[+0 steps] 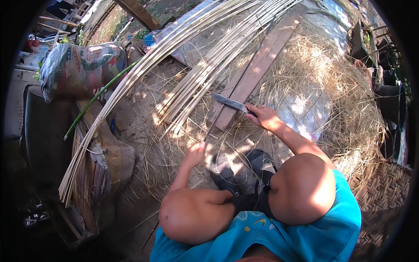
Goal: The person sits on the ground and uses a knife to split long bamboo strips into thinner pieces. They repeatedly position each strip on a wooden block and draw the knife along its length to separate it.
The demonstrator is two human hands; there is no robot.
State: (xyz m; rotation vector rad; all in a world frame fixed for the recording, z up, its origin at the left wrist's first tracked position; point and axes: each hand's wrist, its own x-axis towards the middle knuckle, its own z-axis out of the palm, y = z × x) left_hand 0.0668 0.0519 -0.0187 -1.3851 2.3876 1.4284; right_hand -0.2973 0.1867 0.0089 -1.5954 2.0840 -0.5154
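My right hand (265,118) is closed around the dark handle of a knife (231,103). Its long blade points left and lies across a brown wooden plank (262,65). A thin dark strip (246,70) runs lengthwise along the plank and passes at the blade. Its near end reaches my left hand (195,153), whose fingers are pinched on it in front of my left knee. Left of the plank lies a spread bundle of pale split strips (198,78). Whether the blade's edge touches the strip or only the wood, I cannot tell.
Dry shavings (314,74) cover the ground to the right. A long bundle of pale strips (118,94) and a green stalk (98,96) rest across a wooden block (118,153) at left. Behind them lies a stuffed sack (83,67). A woven mat (386,187) is at lower right.
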